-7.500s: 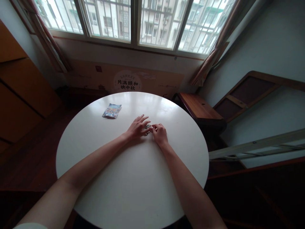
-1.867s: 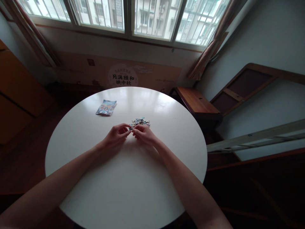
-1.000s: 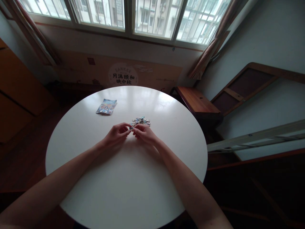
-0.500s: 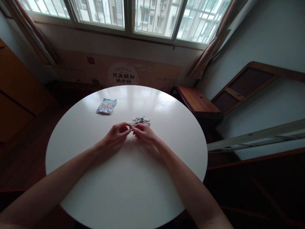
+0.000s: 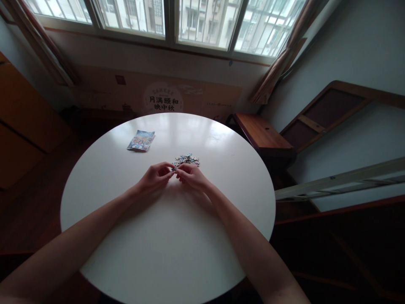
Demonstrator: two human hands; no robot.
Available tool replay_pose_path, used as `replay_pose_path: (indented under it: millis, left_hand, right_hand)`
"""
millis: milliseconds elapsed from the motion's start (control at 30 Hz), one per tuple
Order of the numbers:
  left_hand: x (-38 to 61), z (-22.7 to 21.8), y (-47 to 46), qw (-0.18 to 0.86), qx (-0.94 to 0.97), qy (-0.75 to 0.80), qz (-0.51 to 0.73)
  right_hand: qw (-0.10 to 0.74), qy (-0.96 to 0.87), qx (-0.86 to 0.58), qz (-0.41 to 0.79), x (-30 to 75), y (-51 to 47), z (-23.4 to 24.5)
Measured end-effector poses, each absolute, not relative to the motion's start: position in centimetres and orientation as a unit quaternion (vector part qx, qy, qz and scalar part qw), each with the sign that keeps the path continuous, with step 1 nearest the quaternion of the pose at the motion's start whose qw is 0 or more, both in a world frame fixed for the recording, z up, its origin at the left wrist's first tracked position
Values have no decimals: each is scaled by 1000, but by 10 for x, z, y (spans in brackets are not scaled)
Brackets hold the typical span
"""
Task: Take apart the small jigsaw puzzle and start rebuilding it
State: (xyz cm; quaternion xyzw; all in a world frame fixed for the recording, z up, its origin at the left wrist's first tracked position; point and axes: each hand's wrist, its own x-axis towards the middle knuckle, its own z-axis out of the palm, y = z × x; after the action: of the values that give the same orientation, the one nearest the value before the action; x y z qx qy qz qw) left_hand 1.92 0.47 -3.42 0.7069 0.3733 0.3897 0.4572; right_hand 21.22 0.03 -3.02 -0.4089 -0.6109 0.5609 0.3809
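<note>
Near the middle of the round white table (image 5: pixel 158 253), my left hand (image 5: pixel 158 175) and my right hand (image 5: pixel 190 175) meet fingertip to fingertip. Both are closed in a pinch on small jigsaw puzzle pieces (image 5: pixel 174 169) between them; how many they hold is too small to tell. Just beyond my right hand lies a loose heap of jigsaw puzzle pieces (image 5: pixel 188 159), its near edge partly hidden by the fingers. A colourful printed packet (image 5: pixel 141 140) rests flat on the table, farther off to the left of the heap.
A wooden bench or low stool (image 5: pixel 262 133) stands beyond the table's right edge. Behind the table is a wall with a printed cardboard panel (image 5: pixel 215 95) below barred windows (image 5: pixel 207 23). An orange cabinet (image 5: pixel 22 114) is at the far left.
</note>
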Motion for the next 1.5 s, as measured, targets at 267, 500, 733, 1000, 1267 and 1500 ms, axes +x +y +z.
replay_pose_path:
  millis: [267, 500, 733, 1000, 1267, 1500]
  left_hand:
    - [20, -36, 6, 447, 717, 371, 385]
    - [18, -39, 6, 446, 721, 371, 378]
    - [17, -40, 7, 432, 731, 372, 375]
    - [18, -40, 8, 420, 739, 374, 370]
    - [17, -40, 7, 409, 747, 370, 372]
    - [17, -40, 7, 392, 758, 370, 367]
  right_hand:
    - [375, -619, -412, 554, 212, -1, -31]
    - [374, -623, -410, 551, 212, -1, -30]
    - [372, -626, -410, 549, 212, -2, -31]
    - [374, -627, -410, 546, 212, -1, -32]
    - [371, -622, -416, 550, 211, -3, -27]
    - [371, -624, -418, 546, 211, -4, -26]
